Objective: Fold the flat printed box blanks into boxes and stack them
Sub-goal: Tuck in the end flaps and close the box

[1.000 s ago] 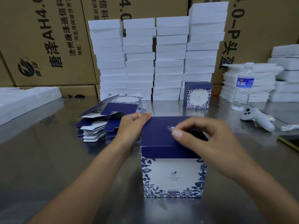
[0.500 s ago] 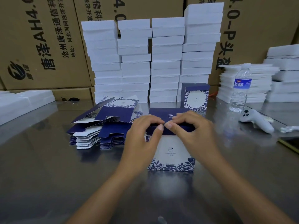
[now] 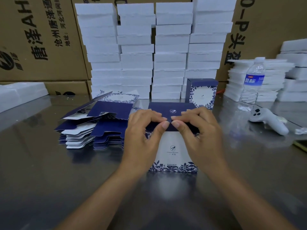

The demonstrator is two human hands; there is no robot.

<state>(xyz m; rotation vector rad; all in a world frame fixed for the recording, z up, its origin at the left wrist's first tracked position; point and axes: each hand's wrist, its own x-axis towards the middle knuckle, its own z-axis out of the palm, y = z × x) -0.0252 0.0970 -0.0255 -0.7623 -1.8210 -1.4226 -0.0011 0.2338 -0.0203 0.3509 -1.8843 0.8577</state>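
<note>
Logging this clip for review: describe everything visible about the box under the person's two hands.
The box looks like printed card: navy lid with a white logo, white front with logo, small text and navy leaf border. It stands upright on the metal table, right of the flat blanks. The left hand and right hand pinch the lid's front edge, thumbs nearly meeting.

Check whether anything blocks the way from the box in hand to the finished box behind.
Nothing visible does. Only bare table lies between the held box and the finished box behind it; the flat blanks sit to its left, the water bottle right.
</note>
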